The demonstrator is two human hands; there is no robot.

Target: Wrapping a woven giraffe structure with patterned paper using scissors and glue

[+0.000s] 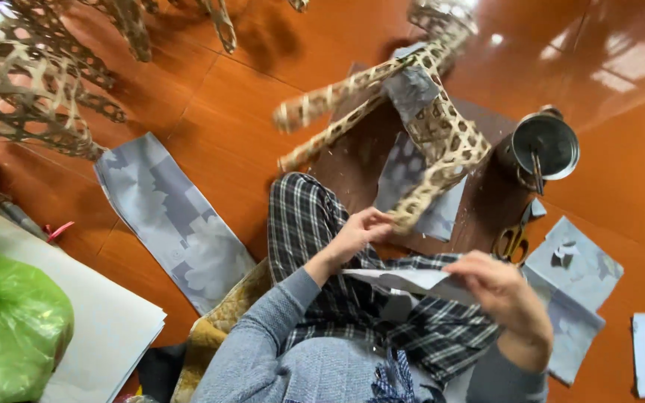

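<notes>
Left hand [363, 230] grips the lower end of the woven bamboo frame [427, 127], fingers curled on a strut. Right hand [503, 287] pinches a pale paper piece [404, 279], fingers closed over its edge, held over the plaid lap just below the frame. Frame stands tilted on a dark mat [360, 160], patches of grey paper already on it. Metal pot [543, 145] just right of the frame; scissors [513, 239] below the pot. Long grey patterned sheet [173, 220] lies left of the frame on the orange floor [263, 52].
</notes>
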